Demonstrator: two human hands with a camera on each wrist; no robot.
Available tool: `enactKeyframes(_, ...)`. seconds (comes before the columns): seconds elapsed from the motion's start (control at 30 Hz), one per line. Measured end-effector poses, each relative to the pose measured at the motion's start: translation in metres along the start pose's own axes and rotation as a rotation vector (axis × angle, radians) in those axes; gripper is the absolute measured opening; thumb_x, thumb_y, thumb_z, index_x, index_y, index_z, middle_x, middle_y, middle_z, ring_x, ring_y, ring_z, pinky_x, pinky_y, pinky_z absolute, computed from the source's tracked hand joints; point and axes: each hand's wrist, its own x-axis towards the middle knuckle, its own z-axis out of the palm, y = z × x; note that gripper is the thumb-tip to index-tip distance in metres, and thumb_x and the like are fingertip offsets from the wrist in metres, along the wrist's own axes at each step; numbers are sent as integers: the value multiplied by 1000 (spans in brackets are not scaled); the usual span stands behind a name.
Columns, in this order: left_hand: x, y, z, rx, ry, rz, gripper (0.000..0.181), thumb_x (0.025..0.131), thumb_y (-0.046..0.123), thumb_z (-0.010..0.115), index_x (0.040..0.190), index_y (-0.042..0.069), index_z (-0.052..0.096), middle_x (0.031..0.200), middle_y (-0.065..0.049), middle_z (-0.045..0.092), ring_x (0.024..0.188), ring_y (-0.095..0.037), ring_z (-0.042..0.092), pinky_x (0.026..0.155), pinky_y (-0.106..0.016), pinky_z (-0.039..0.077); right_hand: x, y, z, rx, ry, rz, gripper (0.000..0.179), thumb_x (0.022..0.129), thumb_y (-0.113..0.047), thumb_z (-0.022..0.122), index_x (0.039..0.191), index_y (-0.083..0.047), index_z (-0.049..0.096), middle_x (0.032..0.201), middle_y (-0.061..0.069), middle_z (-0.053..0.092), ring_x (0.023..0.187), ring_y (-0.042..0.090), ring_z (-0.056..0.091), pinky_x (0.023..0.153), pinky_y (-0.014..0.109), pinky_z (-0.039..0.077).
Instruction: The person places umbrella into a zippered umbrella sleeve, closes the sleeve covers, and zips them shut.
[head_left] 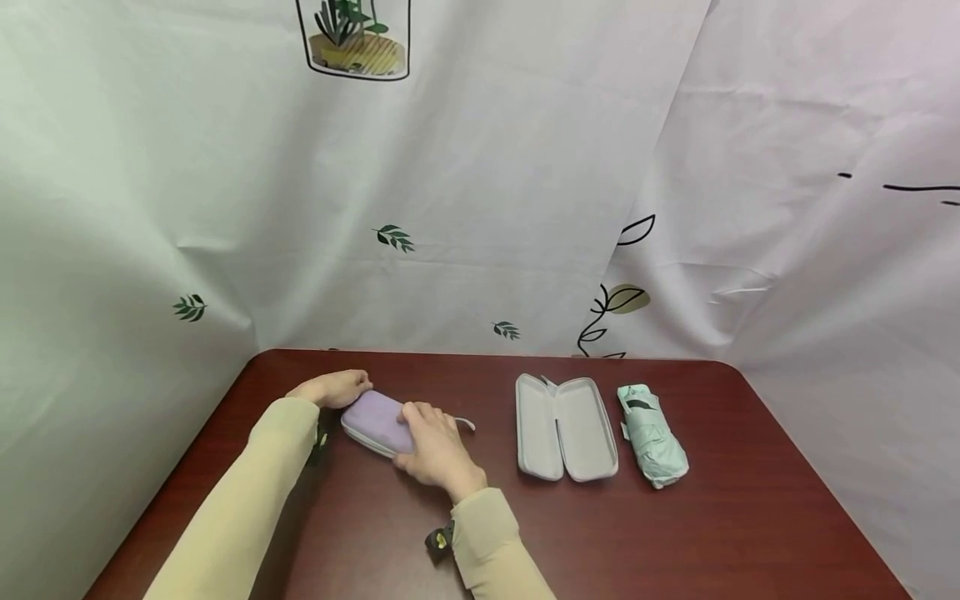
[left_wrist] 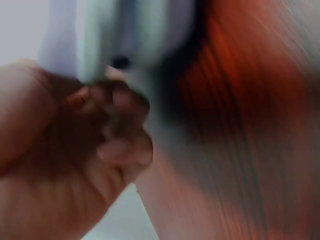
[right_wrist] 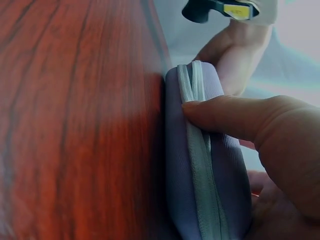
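A lavender zip case [head_left: 372,419] with a pale zipper band [right_wrist: 202,175] lies on the left part of the table. My right hand [head_left: 435,446] grips its right half, the thumb [right_wrist: 215,114] pressed on the zipper side. At the case's far left corner is my left hand [head_left: 333,388], fingers curled in a pinch at the zipper, where the pull itself is hidden. Near that end the two zipper edges [right_wrist: 185,80] stand apart. The left wrist view is blurred, with the curled fingers [left_wrist: 125,150] right below the case [left_wrist: 60,45].
An open pale grey case [head_left: 540,429] lies unfolded right of the hands. Beyond it is a folded mint-green umbrella [head_left: 652,437]. A light strap [head_left: 465,423] sticks out from the lavender case's right end. White printed cloth [head_left: 480,167] hangs behind the dark red table [head_left: 637,542].
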Motion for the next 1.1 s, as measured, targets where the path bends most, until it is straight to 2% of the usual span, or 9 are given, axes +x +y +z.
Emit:
enactKeyframes(0.13,-3,-11,3,38,21,167,19,104,12,42,88,11,51,79,-1,47,79,-17,48,73,-36,39,0,0,0,6,-2,-3,50,77,-29,83,115,-19,52,128,1,53,113,19,51,101,38,34)
enactKeyframes(0.2,-6,-15,3,43,23,227,19,104,10,42,88,11,52,80,0,48,82,-17,49,76,-38,39,0,0,0,8,-1,-8,50,77,-28,83,115,-18,52,128,1,53,113,19,51,101,38,34)
enactKeyframes(0.33,-10,-20,2,-15,-4,250,16,101,3,46,95,10,58,87,0,55,86,-17,50,78,-37,40,-1,0,-2,6,1,-7,50,77,-28,83,115,-18,52,127,1,53,113,19,51,99,38,34)
enactKeyframes(0.43,-10,-21,2,25,5,269,18,96,-3,50,98,11,61,89,2,58,83,-15,52,76,-34,42,-1,0,-3,11,3,-2,50,76,-28,83,114,-19,52,127,2,53,112,19,51,98,38,35)
enactKeyframes(0.6,-7,-19,5,176,111,356,20,91,-5,57,88,14,61,78,7,56,72,-10,50,68,-32,44,-1,0,-3,22,-3,-3,50,76,-27,83,114,-19,52,128,2,53,113,20,51,98,38,34)
enactKeyframes(0.73,-10,-21,6,224,210,399,25,86,-8,60,78,15,58,70,7,51,66,-10,46,62,-30,41,-1,-1,-2,29,-2,-6,50,76,-27,83,115,-19,52,128,1,53,113,20,51,99,38,34)
enactKeyframes(0.9,-14,-24,5,245,251,376,26,85,-9,62,76,15,59,70,7,51,66,-11,46,62,-30,41,-1,-1,-1,39,17,-1,49,76,-26,83,113,-19,53,126,0,54,111,18,52,98,38,35)
enactKeyframes(1.1,-24,-28,6,245,275,373,20,87,-4,66,80,14,65,75,7,60,69,-9,52,64,-32,46,-2,-1,-2,53,21,15,47,76,-24,82,113,-19,53,126,0,55,111,19,52,97,39,35)
